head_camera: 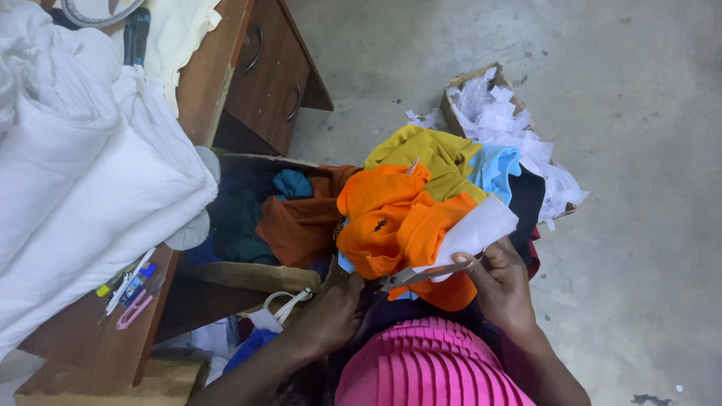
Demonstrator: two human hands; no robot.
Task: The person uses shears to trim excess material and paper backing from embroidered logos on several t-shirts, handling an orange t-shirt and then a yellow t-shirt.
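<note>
**Trimming white fabric over the lap**

On the lap, the left hand (331,312) grips scissors (421,274) cutting a white fabric piece (477,229) pinched by the right hand (504,289). Beyond, an orange garment (391,218) crowds the blades; the cut needs it kept clear. A scrap box (470,83) sits farther off.

Scissors (421,275) shiny metal; orange garment (391,218) matt cloth; table (218,68) wood.

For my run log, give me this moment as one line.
left hand: on scissors | right hand: pinching white fabric piece | orange garment on lap | box of white scraps on floor
</note>
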